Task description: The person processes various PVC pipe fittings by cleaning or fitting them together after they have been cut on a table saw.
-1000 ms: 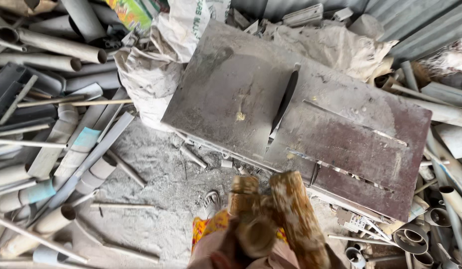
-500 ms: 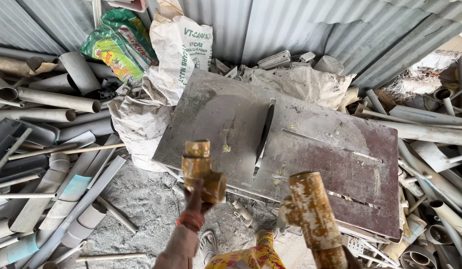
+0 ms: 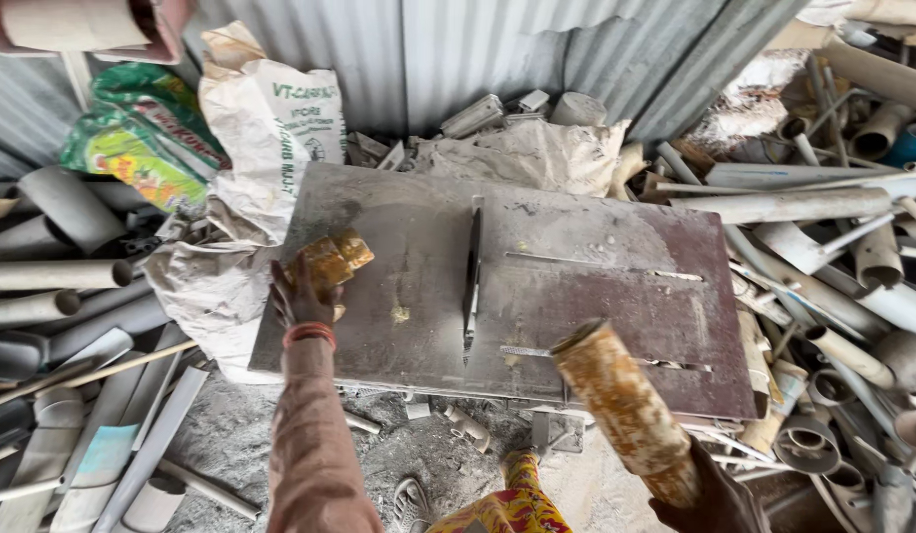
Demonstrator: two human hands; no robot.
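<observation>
left hand (image 3: pixel 298 296): fingers grasping short yellowed pipe piece (image 3: pixel 330 263) over surface (image 3: pixel 596 296) | right hand (image 3: pixel 710 498): fingers clenched around long stained pipe (image 3: pixel 621 407), near saw blade (image 3: pixel 472 276)

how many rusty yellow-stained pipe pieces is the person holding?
2. A short yellow-stained pipe piece in the left hand, over the dusty metal saw table; a longer rusty pipe section in the right hand, at the table's near edge.

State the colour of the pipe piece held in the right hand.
Yellow-orange with rusty brown stains, seen in the head view: pipe piece, right hand.
</observation>
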